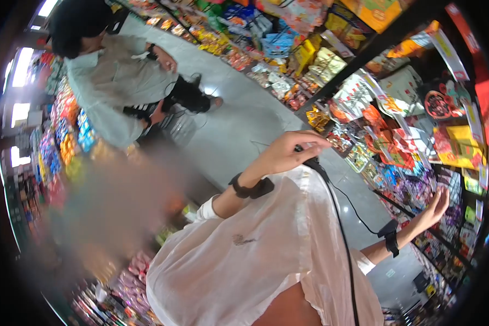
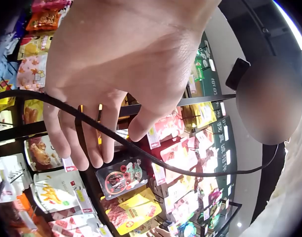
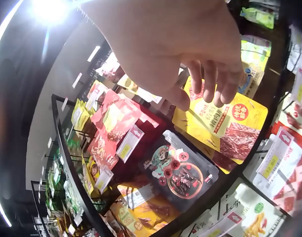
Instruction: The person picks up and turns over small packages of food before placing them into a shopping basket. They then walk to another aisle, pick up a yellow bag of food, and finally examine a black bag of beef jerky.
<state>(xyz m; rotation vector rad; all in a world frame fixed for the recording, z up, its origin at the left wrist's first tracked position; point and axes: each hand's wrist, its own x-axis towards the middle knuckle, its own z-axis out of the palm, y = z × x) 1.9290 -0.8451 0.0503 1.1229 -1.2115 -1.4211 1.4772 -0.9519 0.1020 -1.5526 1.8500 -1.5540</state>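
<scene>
My left hand (image 1: 293, 152) hangs in front of my pale shirt in the head view, its fingers loosely extended and holding nothing. In the left wrist view a black cable (image 2: 116, 136) crosses in front of those fingers. Beyond them hang a black food pouch (image 2: 122, 178) and a yellow jerky bag (image 2: 133, 212). Reaching toward the shelves at the right, my right hand (image 1: 437, 209) has relaxed fingers and no object in its grasp. Its fingertips overlap the top of the yellow jerky bag (image 3: 230, 121) in the right wrist view, with the black pouch (image 3: 180, 170) below.
Snack shelves (image 1: 331, 76) with hanging bags and price tags line the right side. A black shelf bar (image 3: 225, 185) runs past the bags. Another person (image 1: 108, 81) stands in the grey-floored aisle (image 1: 239, 117). Colourful packs (image 1: 65, 130) fill the left side.
</scene>
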